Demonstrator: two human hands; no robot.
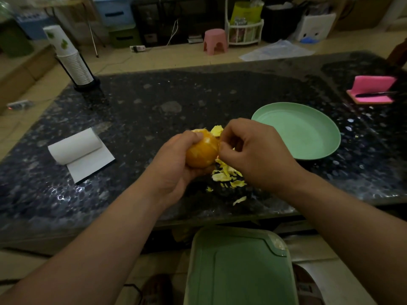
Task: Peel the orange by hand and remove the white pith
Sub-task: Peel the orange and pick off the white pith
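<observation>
Left hand [176, 166] grips orange [201, 150] above worktop [154, 102] centre | right hand [253, 150] at its 3 o'clock, fingertips pinching, probably pith [218, 140] | peel scraps [226, 173] at 5 o'clock | plate [308, 133] at 2 o'clock

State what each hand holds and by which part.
Left hand grips the orange from its left side and underside. Right hand pinches at its right edge, seemingly pith.

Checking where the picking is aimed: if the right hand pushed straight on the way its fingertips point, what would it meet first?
The round, partly peeled orange gripped in the left hand; the right hand's fingertips seem to pinch at its side.
</observation>
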